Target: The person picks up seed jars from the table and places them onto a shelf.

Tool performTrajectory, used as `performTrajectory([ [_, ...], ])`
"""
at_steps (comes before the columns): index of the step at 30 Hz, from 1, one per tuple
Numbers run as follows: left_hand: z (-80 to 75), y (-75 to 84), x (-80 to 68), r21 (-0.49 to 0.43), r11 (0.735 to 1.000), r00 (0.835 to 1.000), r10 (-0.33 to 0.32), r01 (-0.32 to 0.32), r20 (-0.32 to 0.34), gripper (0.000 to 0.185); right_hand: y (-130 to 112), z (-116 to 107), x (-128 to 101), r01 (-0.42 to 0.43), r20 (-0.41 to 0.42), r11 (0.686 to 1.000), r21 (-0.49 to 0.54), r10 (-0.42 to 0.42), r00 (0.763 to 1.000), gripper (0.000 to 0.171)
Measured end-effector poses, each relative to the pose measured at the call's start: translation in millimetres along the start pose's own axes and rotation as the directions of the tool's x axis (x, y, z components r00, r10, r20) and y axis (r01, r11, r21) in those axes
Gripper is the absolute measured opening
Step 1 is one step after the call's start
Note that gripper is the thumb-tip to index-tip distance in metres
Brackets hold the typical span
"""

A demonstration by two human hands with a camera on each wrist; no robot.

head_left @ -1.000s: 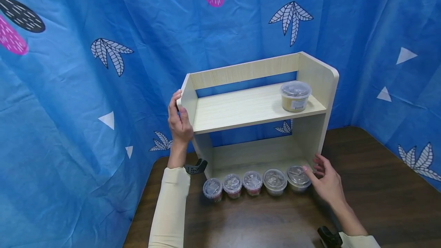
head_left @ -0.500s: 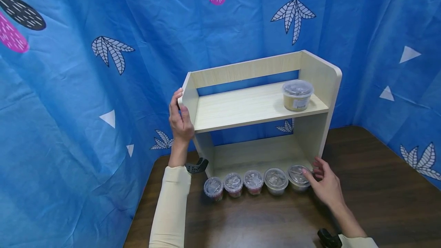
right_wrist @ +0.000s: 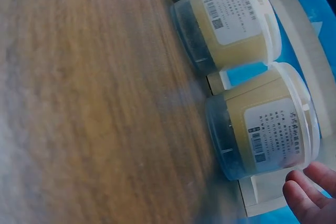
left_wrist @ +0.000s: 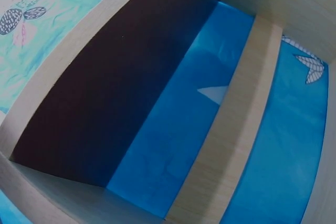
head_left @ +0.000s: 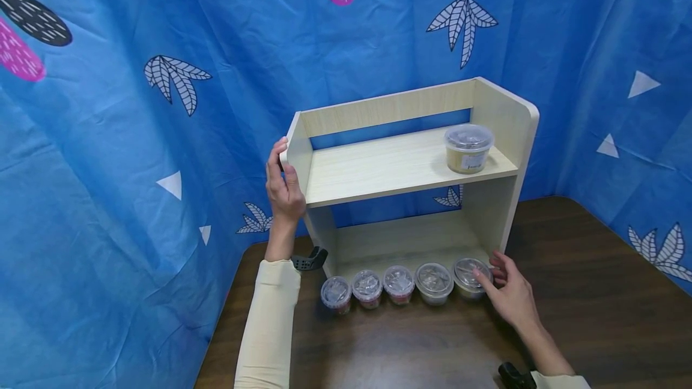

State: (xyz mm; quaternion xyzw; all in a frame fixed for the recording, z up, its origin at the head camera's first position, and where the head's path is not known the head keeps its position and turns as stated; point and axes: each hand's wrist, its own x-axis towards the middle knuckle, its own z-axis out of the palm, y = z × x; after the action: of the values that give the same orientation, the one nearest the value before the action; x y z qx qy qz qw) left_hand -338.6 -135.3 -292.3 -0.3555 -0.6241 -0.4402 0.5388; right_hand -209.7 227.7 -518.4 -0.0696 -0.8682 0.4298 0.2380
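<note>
My left hand (head_left: 283, 194) holds the front edge of the left side panel of a pale wooden two-tier shelf (head_left: 373, 161), thumb toward the inner face and fingers outside. No part of that hand shows in the left wrist view. At the shelf's lower right corner is my right hand (head_left: 513, 293), its thumb over the lid of the rightmost clear tub (head_left: 470, 278) and its fingers loosely bent beside it. In the right wrist view fingertips (right_wrist: 299, 190) appear close to the lid rim of this labelled tub (right_wrist: 268, 135).
Left of that tub, another larger tub (head_left: 434, 284) and three smaller lidded cups, including a middle cup (head_left: 399, 284), line up before the shelf. A yellowish lidded tub (head_left: 469, 149) sits at the upper shelf's right end. Blue patterned curtain (head_left: 367, 29) surrounds the dark wooden table (head_left: 411, 353).
The right hand has shifted slightly down and inward, its thumb farther over the rightmost tub's lid. The left hand keeps its place on the shelf. The head view has drifted a little.
</note>
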Motion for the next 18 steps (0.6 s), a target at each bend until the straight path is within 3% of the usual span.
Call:
performTrajectory([
  [18, 0.3, 1.0, 1.3, 0.001, 1.0, 1.0, 0.002, -0.002, -0.005, 0.04, 9.1, 7.6, -4.9, 0.008, -0.01, 1.0, -0.001, -0.008, 1.0, 0.066],
])
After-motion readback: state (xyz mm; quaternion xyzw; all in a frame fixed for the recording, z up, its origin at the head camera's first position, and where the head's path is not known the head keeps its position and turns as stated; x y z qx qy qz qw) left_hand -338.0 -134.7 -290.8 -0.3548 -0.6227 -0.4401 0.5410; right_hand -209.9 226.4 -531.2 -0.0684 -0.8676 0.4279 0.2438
